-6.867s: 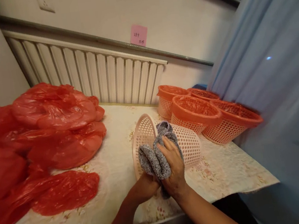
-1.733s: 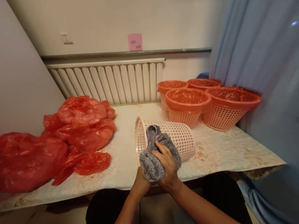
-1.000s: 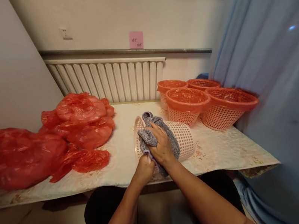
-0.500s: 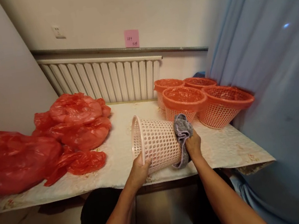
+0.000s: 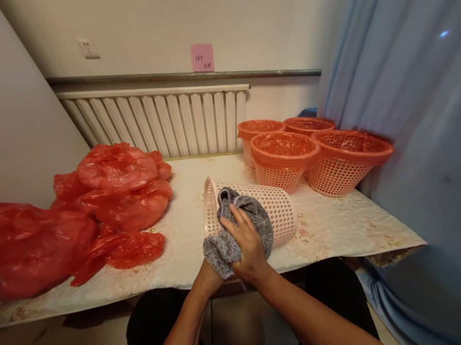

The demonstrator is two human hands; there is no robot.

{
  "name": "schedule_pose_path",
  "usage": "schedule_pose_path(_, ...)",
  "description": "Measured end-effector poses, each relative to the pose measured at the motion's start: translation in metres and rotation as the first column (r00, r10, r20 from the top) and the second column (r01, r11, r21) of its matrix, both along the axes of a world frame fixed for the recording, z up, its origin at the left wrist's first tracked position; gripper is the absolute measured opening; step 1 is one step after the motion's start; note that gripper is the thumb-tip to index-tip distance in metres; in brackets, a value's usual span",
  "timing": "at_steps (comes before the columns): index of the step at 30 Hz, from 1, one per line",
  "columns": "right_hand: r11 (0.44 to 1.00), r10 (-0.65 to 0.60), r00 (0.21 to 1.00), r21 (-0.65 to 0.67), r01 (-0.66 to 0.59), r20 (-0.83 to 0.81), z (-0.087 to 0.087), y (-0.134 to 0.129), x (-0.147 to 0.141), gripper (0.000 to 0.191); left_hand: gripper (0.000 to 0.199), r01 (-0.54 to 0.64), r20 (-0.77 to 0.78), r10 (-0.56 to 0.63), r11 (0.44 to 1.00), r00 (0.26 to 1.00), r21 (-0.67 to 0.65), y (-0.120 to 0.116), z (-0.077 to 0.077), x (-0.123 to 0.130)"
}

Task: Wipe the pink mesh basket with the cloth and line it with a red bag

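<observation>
A pale pink perforated plastic wastebasket (image 5: 281, 211) lies on its side at the front of the table, its mouth to the left. My right hand (image 5: 248, 246) presses a grey cloth (image 5: 260, 217) against the basket's side, close to the mouth, with the fingers laid over the fabric. At the rim's lower edge is my left hand (image 5: 207, 278); the draped cloth hides its fingers, and it stays where it gripped the rim. Just behind the basket stands a similar basket (image 5: 280, 175) lined with a red bag.
More red-lined baskets (image 5: 336, 176) stand at the back right by a blue curtain (image 5: 417, 137). Puffed red plastic bags (image 5: 122, 183) cover the table's left side. A white radiator (image 5: 170, 121) runs behind the patterned tablecloth (image 5: 379, 225).
My right hand has carried the cloth leftward from the basket's base to its side near the mouth. The basket's base has swung slightly right; my left hand stays at the rim.
</observation>
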State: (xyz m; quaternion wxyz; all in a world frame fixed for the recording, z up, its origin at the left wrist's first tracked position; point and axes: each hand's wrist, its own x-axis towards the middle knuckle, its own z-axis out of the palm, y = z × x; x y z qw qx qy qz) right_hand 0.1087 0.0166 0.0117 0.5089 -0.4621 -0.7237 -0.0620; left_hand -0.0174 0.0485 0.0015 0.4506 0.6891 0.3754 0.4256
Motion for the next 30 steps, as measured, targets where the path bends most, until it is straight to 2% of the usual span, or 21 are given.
schedule_pose_path(2, 0.999, 0.028, 1.000, -0.035, -0.028, 0.015, 0.017, 0.012, 0.002, 0.057, 0.041, 0.010, -0.021, -0.010, 0.999, 1.000, 0.033, 0.000, -0.004, 0.000)
schedule_pose_path(5, 0.996, 0.060, 0.997, -0.070, -0.064, -0.051, 0.038, 0.038, 0.010, 0.049, 0.034, 0.061, -0.052, -0.061, 0.998, 0.997, -0.004, 0.000, -0.013, 0.002)
schedule_pose_path(9, 0.992, -0.003, 0.982, -0.128, -0.021, -0.186, 0.051, 0.068, 0.025, 0.038, 0.034, 0.056, -0.090, -0.058, 0.998, 0.994, -0.027, -0.006, -0.031, -0.001)
schedule_pose_path(11, 0.991, -0.026, 0.979, -0.136, -0.002, -0.202, 0.051, 0.074, 0.030, 0.040, 0.034, 0.062, -0.084, -0.065, 0.998, 0.994, -0.030, -0.009, -0.034, -0.004)
schedule_pose_path(13, 0.992, -0.040, 0.983, -0.123, 0.017, -0.181, 0.047, 0.073, 0.031, 0.041, 0.033, 0.108, -0.059, -0.111, 0.992, 0.992, -0.058, -0.011, -0.029, -0.005)
schedule_pose_path(16, 0.995, -0.051, 0.990, -0.094, 0.038, -0.134, 0.041, 0.065, 0.031, 0.043, 0.036, 0.128, 0.011, -0.127, 0.987, 0.992, -0.100, -0.006, -0.011, 0.002)
schedule_pose_path(19, 0.996, -0.041, 0.994, -0.079, 0.034, -0.097, 0.038, 0.063, 0.034, 0.045, 0.040, 0.052, 0.095, -0.045, 0.996, 0.994, -0.075, 0.003, 0.009, 0.012)
schedule_pose_path(21, 0.995, -0.040, 0.996, -0.092, 0.032, -0.083, 0.037, 0.066, 0.043, 0.044, 0.042, 0.043, 0.130, -0.035, 0.997, 0.991, -0.058, 0.007, 0.017, 0.017)
schedule_pose_path(24, 0.988, -0.090, 0.991, -0.132, 0.077, -0.100, 0.033, 0.074, 0.069, 0.036, 0.042, 0.047, 0.105, -0.038, 0.995, 0.994, -0.090, 0.006, 0.017, 0.016)
schedule_pose_path(27, 0.954, -0.262, 0.954, -0.188, 0.233, -0.147, 0.024, 0.073, 0.104, 0.026, 0.038, 0.031, 0.057, -0.026, 0.996, 0.998, -0.082, 0.000, 0.013, 0.012)
schedule_pose_path(30, 0.910, -0.396, 0.898, -0.211, 0.356, -0.194, 0.010, 0.058, 0.134, 0.026, 0.037, 0.032, 0.043, -0.030, 0.998, 0.999, -0.050, -0.003, 0.007, 0.008)
